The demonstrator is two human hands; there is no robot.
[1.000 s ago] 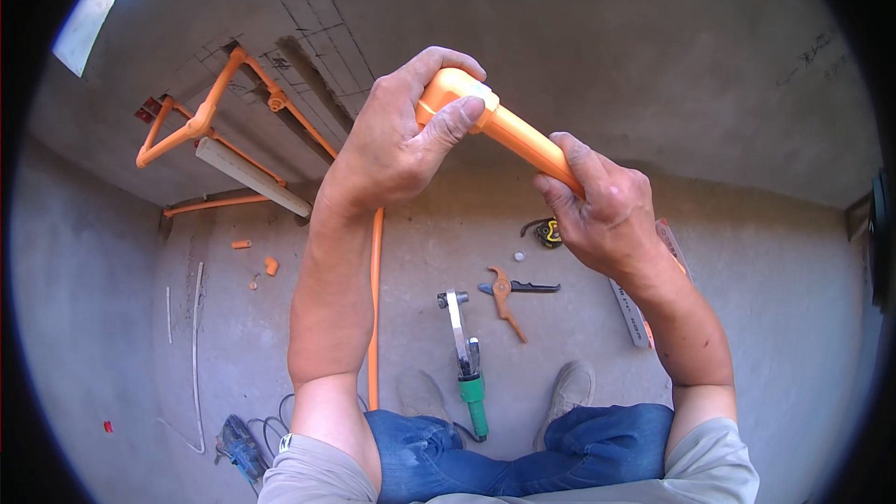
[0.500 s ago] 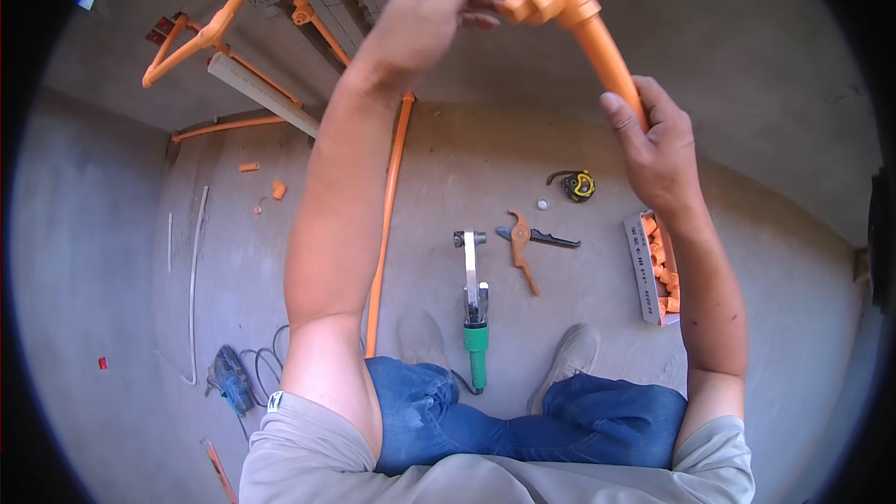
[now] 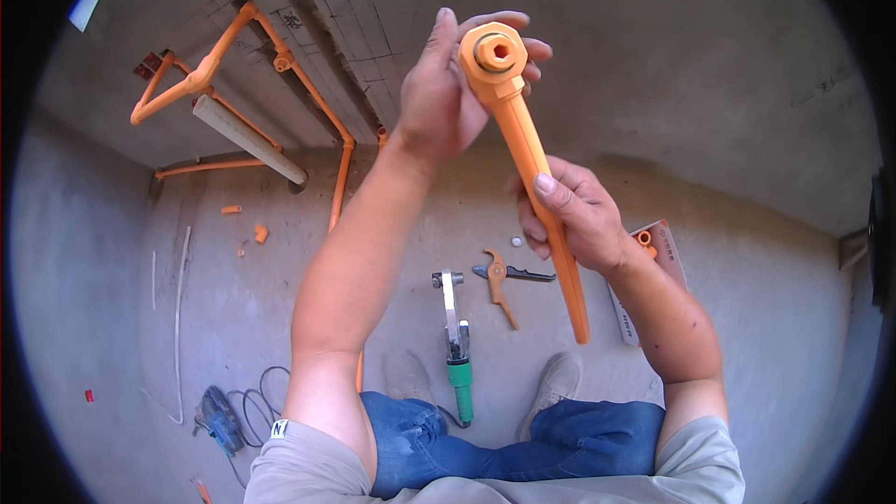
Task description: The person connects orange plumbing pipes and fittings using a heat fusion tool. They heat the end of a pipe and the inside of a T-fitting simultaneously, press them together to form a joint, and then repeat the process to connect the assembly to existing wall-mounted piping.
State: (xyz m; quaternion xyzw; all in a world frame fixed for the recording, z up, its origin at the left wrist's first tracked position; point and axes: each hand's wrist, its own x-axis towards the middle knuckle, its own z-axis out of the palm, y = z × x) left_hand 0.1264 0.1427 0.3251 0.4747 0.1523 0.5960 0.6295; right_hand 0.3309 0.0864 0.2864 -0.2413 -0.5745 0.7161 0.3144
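Observation:
An orange plastic pipe (image 3: 532,145) with an elbow fitting (image 3: 473,86) on its upper end is held up in front of me. The fitting faces me and has an orange plug (image 3: 509,54) with a hexagonal hole in its mouth. My right hand (image 3: 583,215) is closed around the pipe, thumb on the near side. Behind the elbow, my left hand (image 3: 443,103) is spread with its thumb raised clear and fingertips showing past the far side; whether the palm touches is hidden. Below, a green-handled pipe welding tool (image 3: 460,375) and orange pipe cutters (image 3: 497,280) lie on the floor.
An open box (image 3: 623,315) of orange fittings lies at the right, partly behind my forearm. A blue power tool (image 3: 217,420) with a cable is at the lower left. Orange pipework (image 3: 199,79) and a pale pipe (image 3: 247,138) stand by the wall at the upper left.
The pipe has come down and left and turned, so the elbow's plug now faces me. My left hand has moved from beside the elbow to behind it. My right hand keeps its grip.

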